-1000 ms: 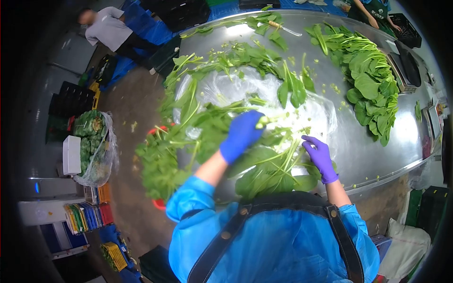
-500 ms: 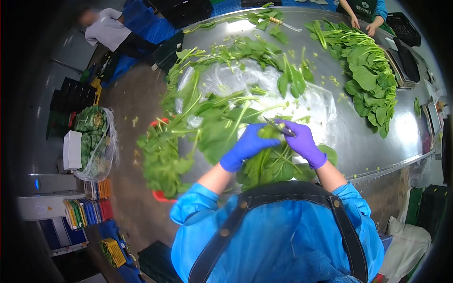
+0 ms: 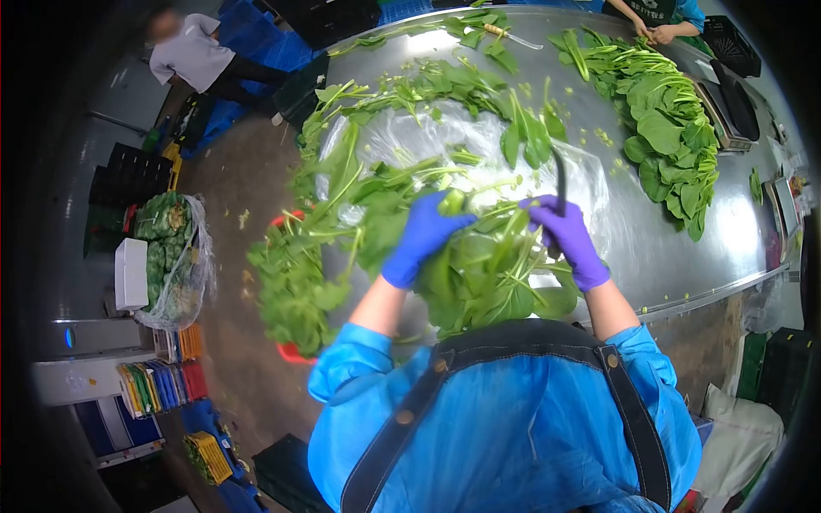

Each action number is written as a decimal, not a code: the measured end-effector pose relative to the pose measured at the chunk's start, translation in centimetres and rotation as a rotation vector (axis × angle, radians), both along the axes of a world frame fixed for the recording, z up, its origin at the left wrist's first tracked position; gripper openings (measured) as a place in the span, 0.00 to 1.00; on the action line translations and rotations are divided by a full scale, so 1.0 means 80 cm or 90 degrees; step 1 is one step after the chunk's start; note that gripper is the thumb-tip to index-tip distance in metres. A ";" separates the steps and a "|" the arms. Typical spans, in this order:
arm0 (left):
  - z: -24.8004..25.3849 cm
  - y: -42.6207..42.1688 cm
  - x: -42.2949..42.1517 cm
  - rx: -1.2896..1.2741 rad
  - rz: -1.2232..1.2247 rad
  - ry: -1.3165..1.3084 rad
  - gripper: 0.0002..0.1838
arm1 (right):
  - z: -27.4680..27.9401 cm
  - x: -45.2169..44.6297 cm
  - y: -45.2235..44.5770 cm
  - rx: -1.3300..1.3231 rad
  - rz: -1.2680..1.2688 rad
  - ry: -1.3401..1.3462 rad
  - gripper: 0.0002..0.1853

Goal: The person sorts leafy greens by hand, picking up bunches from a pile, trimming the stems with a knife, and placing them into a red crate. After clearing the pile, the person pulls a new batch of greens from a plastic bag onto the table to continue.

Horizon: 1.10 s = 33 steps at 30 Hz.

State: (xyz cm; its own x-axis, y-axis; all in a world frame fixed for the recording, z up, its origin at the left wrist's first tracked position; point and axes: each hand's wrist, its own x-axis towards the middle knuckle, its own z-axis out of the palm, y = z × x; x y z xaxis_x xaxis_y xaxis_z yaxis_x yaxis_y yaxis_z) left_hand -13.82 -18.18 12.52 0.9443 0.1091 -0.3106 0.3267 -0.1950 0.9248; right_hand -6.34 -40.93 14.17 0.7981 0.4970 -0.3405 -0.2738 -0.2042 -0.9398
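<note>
My left hand [image 3: 425,237], in a blue glove, is closed on a leafy green stalk [image 3: 452,203] at the middle of the metal table [image 3: 633,282]. To its right my right hand [image 3: 566,235], in a purple glove, grips a dark-bladed knife [image 3: 560,181], with the blade pointing up and away from me. Loose leafy greens [image 3: 487,291] lie below and between both hands. Beyond them is a clear plastic sheet [image 3: 402,141] with cut pieces on it.
A long pile of greens [image 3: 671,128] lies at the right. Another knife [image 3: 511,36] rests at the far edge. A co-worker's hands [image 3: 654,34] are at the back right; a person [image 3: 192,56] stands back left. A red container [image 3: 295,353] holds greens at the left.
My hands have moved apart, and the blade in my right hand now points upward. My left hand has shifted left with a stalk. The co-worker's hands have come together.
</note>
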 end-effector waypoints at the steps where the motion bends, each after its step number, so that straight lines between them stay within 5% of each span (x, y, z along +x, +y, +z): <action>1: 0.002 0.001 0.000 0.035 0.009 -0.092 0.24 | -0.010 0.007 -0.006 0.056 -0.006 -0.015 0.19; 7: 0.037 -0.043 0.023 -0.144 -0.101 -0.164 0.25 | 0.023 0.000 0.024 0.080 0.063 -0.060 0.20; 10: 0.041 0.011 0.038 -0.228 -0.016 -0.135 0.21 | 0.055 0.003 0.008 0.111 0.018 -0.095 0.21; 14: -0.016 0.099 0.038 -0.695 0.196 -0.289 0.22 | 0.020 0.021 -0.020 0.087 -0.031 -0.109 0.21; 16: -0.031 0.124 0.035 -0.750 0.161 -0.322 0.22 | 0.011 0.018 -0.020 0.070 -0.006 -0.095 0.21; 21: -0.023 0.107 0.038 -0.616 0.255 -0.311 0.21 | 0.008 -0.009 0.000 0.053 0.123 -0.014 0.26; 27: -0.019 0.089 0.042 -0.558 0.266 -0.257 0.20 | -0.025 -0.005 -0.004 0.010 0.065 -0.008 0.25; 33: -0.025 0.105 0.039 -0.679 0.311 -0.341 0.17 | 0.000 0.000 -0.014 0.032 0.016 -0.015 0.26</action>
